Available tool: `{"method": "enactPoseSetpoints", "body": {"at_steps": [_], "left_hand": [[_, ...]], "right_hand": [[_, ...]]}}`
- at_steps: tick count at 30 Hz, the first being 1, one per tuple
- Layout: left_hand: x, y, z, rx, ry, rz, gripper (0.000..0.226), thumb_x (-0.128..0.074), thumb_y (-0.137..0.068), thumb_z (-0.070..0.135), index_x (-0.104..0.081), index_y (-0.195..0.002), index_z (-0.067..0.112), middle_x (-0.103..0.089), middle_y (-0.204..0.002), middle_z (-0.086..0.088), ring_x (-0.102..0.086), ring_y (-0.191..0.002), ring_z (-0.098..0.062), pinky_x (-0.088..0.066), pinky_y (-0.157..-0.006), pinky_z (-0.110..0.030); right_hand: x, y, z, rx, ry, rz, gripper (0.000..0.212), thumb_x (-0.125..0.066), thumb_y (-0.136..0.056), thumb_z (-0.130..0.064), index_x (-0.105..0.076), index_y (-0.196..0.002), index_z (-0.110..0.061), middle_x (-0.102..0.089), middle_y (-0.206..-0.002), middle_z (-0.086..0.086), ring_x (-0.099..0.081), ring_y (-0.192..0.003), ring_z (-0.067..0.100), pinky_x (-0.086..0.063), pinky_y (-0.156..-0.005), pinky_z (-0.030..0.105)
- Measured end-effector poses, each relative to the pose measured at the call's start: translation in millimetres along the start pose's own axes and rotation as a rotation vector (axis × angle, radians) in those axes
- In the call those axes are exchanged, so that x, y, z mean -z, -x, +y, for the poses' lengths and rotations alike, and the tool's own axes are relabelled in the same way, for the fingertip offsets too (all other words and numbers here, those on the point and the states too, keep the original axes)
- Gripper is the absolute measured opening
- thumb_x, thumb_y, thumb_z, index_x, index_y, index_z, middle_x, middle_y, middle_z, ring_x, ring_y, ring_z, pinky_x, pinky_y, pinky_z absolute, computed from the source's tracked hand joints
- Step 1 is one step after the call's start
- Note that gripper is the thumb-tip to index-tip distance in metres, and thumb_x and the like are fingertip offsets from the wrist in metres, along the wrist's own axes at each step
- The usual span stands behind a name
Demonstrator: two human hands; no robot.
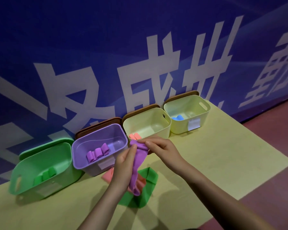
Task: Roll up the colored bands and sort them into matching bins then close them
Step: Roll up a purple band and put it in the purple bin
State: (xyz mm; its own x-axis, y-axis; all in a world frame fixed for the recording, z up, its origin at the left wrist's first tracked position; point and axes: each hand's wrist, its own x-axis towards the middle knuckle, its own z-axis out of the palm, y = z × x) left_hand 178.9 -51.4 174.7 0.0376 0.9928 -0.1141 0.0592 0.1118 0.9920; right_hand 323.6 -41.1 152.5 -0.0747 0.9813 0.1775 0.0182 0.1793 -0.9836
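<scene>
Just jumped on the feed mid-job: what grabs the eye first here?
Both hands, the left hand and right hand, pinch the top of a purple band that hangs in front of the bins. Behind stand four open bins in a row on the yellow table: green bin, purple bin with three purple rolls, and two pale yellow ones. A green band lies below the hands.

I saw a pale yellow cloth [214, 156] spread flat over the work surface. Behind it stood a blue wall banner [106, 39] printed with large white characters [156, 83]. To the right of the cloth, a dull reddish floor [273, 171] showed, running up to the foot of the banner.
</scene>
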Motion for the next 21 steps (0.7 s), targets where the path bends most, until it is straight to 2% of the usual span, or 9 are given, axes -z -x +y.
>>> {"method": "enactPoseSetpoints", "body": {"at_steps": [2,4,7,10,13,17,21], "left_hand": [[2,0,-4,-0.04,-0.078,0.023,0.027,-0.045,-0.098,0.024,-0.068,-0.085,0.017,-0.065,-0.062,0.01,-0.057,-0.056,0.001,-0.043,-0.057,-0.014],[5,0,-7,-0.081,-0.146,0.045,0.029,-0.044,-0.099,0.02,-0.065,-0.083,0.01,-0.059,-0.058,0.007,-0.05,-0.051,0.002,-0.038,-0.052,-0.013],[8,-1,-15,-0.119,-0.291,0.041,0.031,-0.043,-0.1,0.02,-0.062,-0.084,0.001,-0.055,-0.061,0.004,-0.047,-0.052,0.001,-0.036,-0.053,-0.015],[8,-6,-23,-0.08,-0.367,0.018,0.032,-0.041,-0.1,0.02,-0.059,-0.086,-0.001,-0.05,-0.062,0.0,-0.045,-0.055,-0.006,-0.035,-0.056,-0.023],[5,-8,-22,-0.003,-0.274,0.027,0.032,-0.043,-0.1,0.02,-0.061,-0.091,-0.005,-0.051,-0.066,-0.005,-0.046,-0.061,-0.016,-0.033,-0.059,-0.029],[-5,-7,-10,0.024,-0.052,0.03,0.023,-0.047,-0.097,0.018,-0.069,-0.09,0.014,-0.069,-0.066,0.006,-0.059,-0.062,-0.006,-0.043,-0.058,-0.016],[-9,-12,-12,0.018,-0.07,0.009,0.025,-0.051,-0.089,0.034,-0.069,-0.082,0.019,-0.069,-0.071,-0.003,-0.062,-0.071,-0.02,-0.047,-0.071,-0.031]], "right_hand": [[-6,-1,1,-0.088,-0.088,-0.01,0.029,-0.055,-0.096,-0.01,-0.063,-0.124,-0.011,-0.067,-0.103,-0.005,-0.063,-0.088,0.008,-0.054,-0.073,0.027],[-7,-4,1,-0.168,-0.144,-0.028,0.03,-0.056,-0.095,-0.009,-0.062,-0.124,-0.01,-0.066,-0.097,-0.006,-0.061,-0.079,0.005,-0.054,-0.07,0.026],[-4,-9,3,-0.137,-0.081,-0.101,0.017,-0.062,-0.09,-0.007,-0.07,-0.103,-0.015,-0.07,-0.086,-0.005,-0.061,-0.075,0.006,-0.051,-0.068,0.025],[-1,-13,8,-0.095,0.015,-0.085,0.018,-0.07,-0.084,-0.004,-0.071,-0.089,-0.021,-0.069,-0.08,-0.006,-0.061,-0.072,0.006,-0.048,-0.07,0.025],[1,-16,11,-0.05,0.031,-0.095,0.02,-0.071,-0.081,-0.007,-0.066,-0.079,-0.027,-0.064,-0.072,-0.004,-0.057,-0.067,0.011,-0.046,-0.066,0.03],[8,-20,7,-0.033,-0.002,-0.156,0.015,-0.069,-0.081,-0.003,-0.064,-0.081,-0.017,-0.059,-0.07,0.004,-0.055,-0.06,0.009,-0.047,-0.061,0.023],[16,-17,4,-0.002,0.004,-0.164,0.012,-0.07,-0.076,-0.011,-0.059,-0.074,-0.014,-0.055,-0.065,0.001,-0.05,-0.059,0.007,-0.041,-0.058,0.019]]}}
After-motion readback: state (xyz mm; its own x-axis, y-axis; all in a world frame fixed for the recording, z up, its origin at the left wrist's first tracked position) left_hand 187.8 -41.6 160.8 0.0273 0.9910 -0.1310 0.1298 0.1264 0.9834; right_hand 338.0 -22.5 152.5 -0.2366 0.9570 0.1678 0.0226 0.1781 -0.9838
